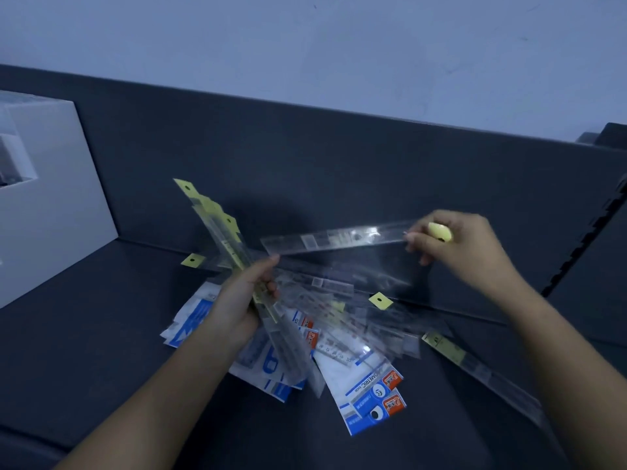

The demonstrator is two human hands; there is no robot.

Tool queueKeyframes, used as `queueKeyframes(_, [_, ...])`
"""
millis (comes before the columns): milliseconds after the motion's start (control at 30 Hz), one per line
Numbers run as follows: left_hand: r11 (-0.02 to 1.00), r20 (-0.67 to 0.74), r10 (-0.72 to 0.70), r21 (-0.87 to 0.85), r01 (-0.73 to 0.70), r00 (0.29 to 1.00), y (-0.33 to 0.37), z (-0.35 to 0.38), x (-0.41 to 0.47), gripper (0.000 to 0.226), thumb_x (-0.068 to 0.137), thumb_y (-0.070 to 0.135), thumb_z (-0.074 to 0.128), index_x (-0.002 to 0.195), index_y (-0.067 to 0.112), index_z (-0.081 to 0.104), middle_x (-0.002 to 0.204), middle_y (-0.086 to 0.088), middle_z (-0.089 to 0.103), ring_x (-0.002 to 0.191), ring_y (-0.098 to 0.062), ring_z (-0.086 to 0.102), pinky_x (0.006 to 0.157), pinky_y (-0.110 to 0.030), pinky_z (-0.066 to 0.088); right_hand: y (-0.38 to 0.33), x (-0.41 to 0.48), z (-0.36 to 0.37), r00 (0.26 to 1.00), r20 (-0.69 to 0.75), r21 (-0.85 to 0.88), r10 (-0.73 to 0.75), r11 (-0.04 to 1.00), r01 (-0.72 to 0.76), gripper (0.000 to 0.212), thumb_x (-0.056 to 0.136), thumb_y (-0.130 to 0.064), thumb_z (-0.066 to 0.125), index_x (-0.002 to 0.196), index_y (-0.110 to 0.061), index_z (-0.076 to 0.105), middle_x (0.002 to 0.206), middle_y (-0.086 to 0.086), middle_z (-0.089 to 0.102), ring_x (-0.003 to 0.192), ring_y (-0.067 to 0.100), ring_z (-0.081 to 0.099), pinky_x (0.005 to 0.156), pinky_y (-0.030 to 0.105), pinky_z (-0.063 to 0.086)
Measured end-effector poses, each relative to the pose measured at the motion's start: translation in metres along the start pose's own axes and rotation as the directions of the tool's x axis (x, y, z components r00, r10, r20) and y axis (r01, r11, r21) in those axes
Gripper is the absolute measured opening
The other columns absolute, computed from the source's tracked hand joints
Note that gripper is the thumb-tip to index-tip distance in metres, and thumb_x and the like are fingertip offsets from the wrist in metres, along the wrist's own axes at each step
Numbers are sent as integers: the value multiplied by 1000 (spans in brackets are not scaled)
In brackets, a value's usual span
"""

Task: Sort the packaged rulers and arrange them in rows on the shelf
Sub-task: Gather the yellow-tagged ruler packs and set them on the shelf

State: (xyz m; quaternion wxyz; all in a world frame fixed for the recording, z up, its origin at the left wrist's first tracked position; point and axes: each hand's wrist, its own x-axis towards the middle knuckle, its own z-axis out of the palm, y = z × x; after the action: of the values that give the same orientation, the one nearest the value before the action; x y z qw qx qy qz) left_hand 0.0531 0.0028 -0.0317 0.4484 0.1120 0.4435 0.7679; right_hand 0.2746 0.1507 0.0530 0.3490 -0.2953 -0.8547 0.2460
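Note:
My left hand point(242, 300) grips a bundle of clear packaged rulers with yellow tabs point(217, 222), fanned upward and to the left. My right hand point(458, 245) pinches the yellow-tabbed end of one clear packaged ruler point(339, 239), held level above the heap. Under both hands a mixed pile point(339, 320) lies on the dark shelf point(101, 334): more clear rulers and white-and-blue geometric tool packs point(369, 391) with orange corners. One long clear ruler point(475, 368) lies apart at the right, running toward the front right.
A white box point(57, 198) stands on the shelf at the left. The shelf's dark back panel point(339, 157) rises behind the pile, with a pale wall above. A slotted upright point(590, 232) runs down the right side.

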Motion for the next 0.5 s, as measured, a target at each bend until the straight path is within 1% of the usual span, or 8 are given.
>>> queueKeyframes(67, [998, 51, 52, 26, -53, 997, -2, 3, -3, 26, 65, 21, 76, 80, 14, 56, 57, 5, 48, 51, -8, 45, 56, -22, 44, -35, 0, 5, 1000, 31, 123, -2, 992, -2, 18, 80, -18, 72, 65, -16, 62, 58, 3, 67, 48, 14, 59, 54, 26, 49])
queueKeyframes(100, [995, 75, 83, 42, -87, 994, -3, 4, -5, 32, 62, 21, 80, 81, 15, 55, 60, 5, 48, 52, -8, 47, 56, -22, 45, -49, -1, 10, 1000, 29, 102, -9, 995, 6, 20, 79, -22, 72, 63, -16, 62, 57, 4, 67, 50, 14, 58, 55, 27, 48])
queueKeyframes(167, [989, 125, 125, 68, -134, 984, -4, 5, -7, 47, 55, 22, 88, 87, 15, 54, 66, 4, 51, 55, -6, 51, 57, -21, 47, -68, -6, 26, 997, 8, -149, -72, 986, 73, 25, 79, -31, 70, 63, -16, 60, 58, 4, 64, 58, 21, 58, 58, 31, 47])
queueKeyframes(200, [989, 152, 130, 51, -139, 980, -3, 5, -8, 57, 48, 27, 91, 91, 15, 54, 68, 4, 53, 56, -6, 53, 58, -22, 48, -77, -9, 37, 992, -8, -313, -129, 942, 120, 26, 80, -34, 67, 64, -16, 59, 61, 6, 63, 63, 27, 57, 59, 32, 44])
queueKeyframes(233, [992, 186, 124, 14, -129, 975, -2, 5, -8, 68, 40, 34, 94, 92, 15, 55, 69, 4, 55, 58, -7, 53, 59, -23, 49, -84, -13, 49, 974, -36, -462, -223, 868, 182, 26, 81, -35, 65, 64, -16, 59, 61, 8, 62, 63, 32, 57, 56, 31, 41])
queueKeyframes(300, [996, 255, 87, -55, -75, 963, 2, 3, -6, 74, 34, 48, 93, 92, 16, 58, 75, 2, 56, 67, -11, 53, 67, -27, 48, -92, -23, 73, 903, 3, -629, -430, 701, 336, 26, 70, -31, 73, 55, -16, 58, 48, 5, 57, 45, 28, 56, 45, 23, 28])
queueKeyframes(400, [997, 258, 21, -79, 0, 966, 6, 4, -11, 55, 64, 55, 73, 101, 15, 63, 99, -8, 61, 90, -21, 60, 85, -36, 48, -83, -35, 108, 786, 123, -605, -606, 582, 544, 32, 52, -21, 86, 54, -20, 54, 43, -5, 50, 35, 18, 50, 41, 17, 19])
queueKeyframes(500, [995, 197, 13, -97, 6, 980, 9, 4, -12, 42, 80, 48, 56, 103, 13, 64, 92, -7, 70, 81, -19, 69, 67, -28, 57, -73, -43, 123, 798, 66, -404, -600, 715, 571, 12, 76, -26, 70, 71, -18, 63, 55, -5, 61, 46, 16, 56, 37, 24, 36])
